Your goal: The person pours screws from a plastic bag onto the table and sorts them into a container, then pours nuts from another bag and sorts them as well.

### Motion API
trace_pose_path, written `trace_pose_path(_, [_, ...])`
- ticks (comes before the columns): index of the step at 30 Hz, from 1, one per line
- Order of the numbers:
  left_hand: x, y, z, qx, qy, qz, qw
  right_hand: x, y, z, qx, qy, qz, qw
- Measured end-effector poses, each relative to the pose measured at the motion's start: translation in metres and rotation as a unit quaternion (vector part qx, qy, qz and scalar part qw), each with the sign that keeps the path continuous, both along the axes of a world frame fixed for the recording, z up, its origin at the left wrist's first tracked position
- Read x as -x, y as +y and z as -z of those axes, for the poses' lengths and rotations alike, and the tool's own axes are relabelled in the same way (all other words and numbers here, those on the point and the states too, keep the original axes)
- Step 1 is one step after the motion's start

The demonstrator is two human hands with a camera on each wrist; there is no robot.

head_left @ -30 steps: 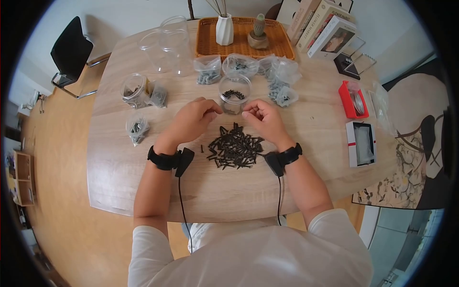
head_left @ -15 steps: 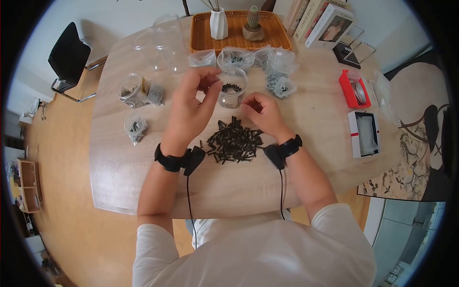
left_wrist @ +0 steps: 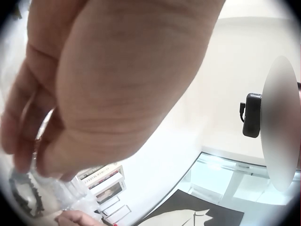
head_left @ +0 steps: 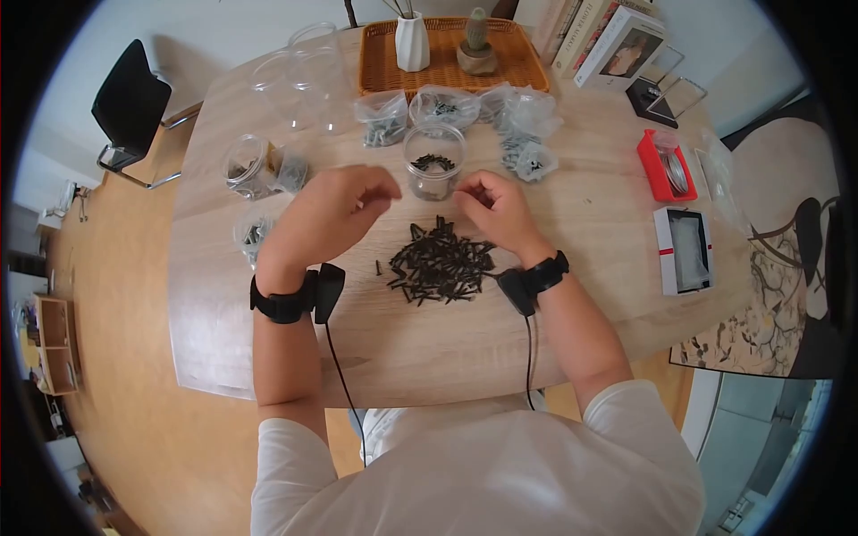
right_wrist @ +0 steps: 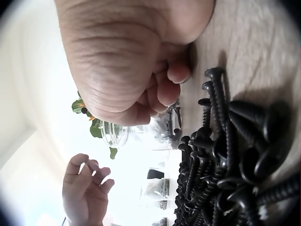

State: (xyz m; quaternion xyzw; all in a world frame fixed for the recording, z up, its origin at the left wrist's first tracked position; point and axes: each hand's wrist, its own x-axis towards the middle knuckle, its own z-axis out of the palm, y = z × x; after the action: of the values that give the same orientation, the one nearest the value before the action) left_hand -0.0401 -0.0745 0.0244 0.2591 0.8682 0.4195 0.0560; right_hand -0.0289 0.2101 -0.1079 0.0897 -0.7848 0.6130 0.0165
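Black screws (head_left: 440, 263) lie in a loose pile on the table, with one apart at its left. Just behind them stands a clear open jar (head_left: 435, 183) with dark screws in it. To the jar's left, the left hand (head_left: 326, 214) hovers with loosely bent fingers; no object shows in it. The right hand (head_left: 502, 217) is low at the jar's right front, fingers curled loosely. In the right wrist view, its fingers (right_wrist: 167, 89) show nothing held, beside the screws (right_wrist: 211, 174). Whether it touches the jar is unclear.
Bags of hardware (head_left: 384, 121) and more clear jars (head_left: 313, 98) stand behind. A filled jar (head_left: 250, 170) and small bags are at the left. Wicker tray (head_left: 456, 82), books, a red box (head_left: 657, 170) and a white box (head_left: 668, 268) line the back and right.
The left hand rose over the jar's left side, then moved back down and left, uncovering the bag behind. The right hand has stayed beside the jar with little change.
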Motion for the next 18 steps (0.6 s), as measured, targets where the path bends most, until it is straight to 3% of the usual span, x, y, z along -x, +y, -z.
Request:
trace_pose_path(2, [0.003,-0.011,0.008,0.156,-0.062,0.043,0.985,0.0,0.0,0.0,-0.001,-0.011,-0.001,1.0])
trace_pose_path(8, [-0.009,-0.015,0.035,0.264,-0.119,0.064,0.955,0.0,0.002,0.001,0.003,0.0,-0.002,1.0])
trace_pose_path(14, [-0.01,-0.015,0.054,0.262,-0.096,0.071,0.957,0.003,0.007,-0.001,-0.01,-0.015,-0.017,1.0])
trace_pose_path(16, [-0.008,-0.016,0.057,0.256,-0.105,0.069,0.959,0.006,0.015,-0.002,0.056,-0.072,-0.08,0.993])
trace_pose_path(18, [-0.007,-0.016,0.056,0.247,-0.115,0.065,0.96,0.01,0.028,-0.015,0.044,-0.11,-0.127,0.985])
